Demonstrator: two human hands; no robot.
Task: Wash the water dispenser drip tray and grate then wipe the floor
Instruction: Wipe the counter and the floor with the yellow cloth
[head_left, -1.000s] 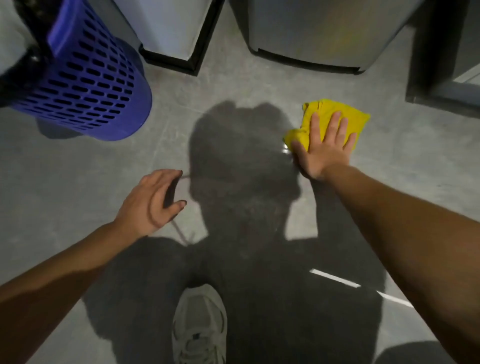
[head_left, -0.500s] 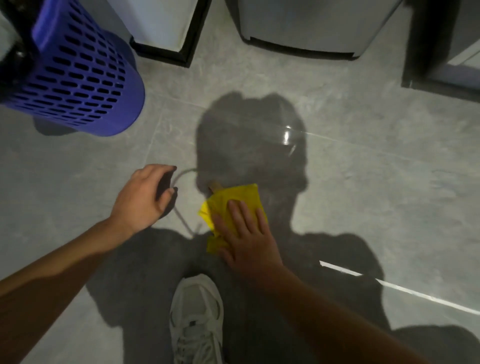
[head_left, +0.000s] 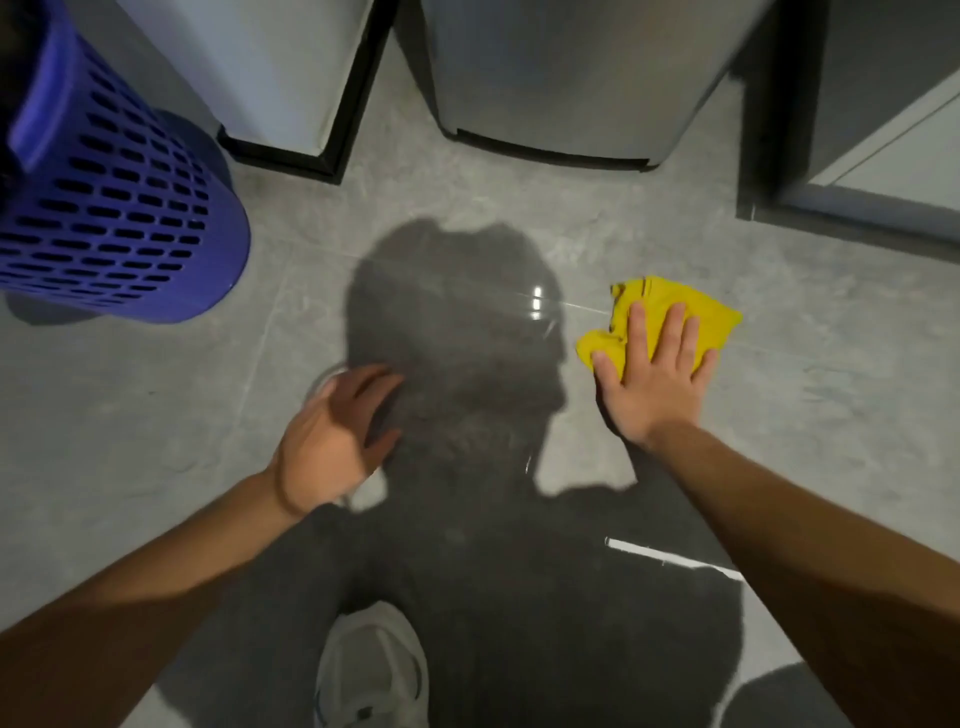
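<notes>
One yellow cloth on floor beneath right grip, fingers spread flat; swung back rightward since half a second ago. Left grip loosely curled, empty.

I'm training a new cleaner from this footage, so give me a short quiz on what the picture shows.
1. True or false: the right hand presses flat on the cloth.
2. The basket at top left is: A red, B blue, C green.
3. Fill in: at bottom middle, a white ____ stands on the floor.
Key: 1 true; 2 B; 3 shoe.
</notes>
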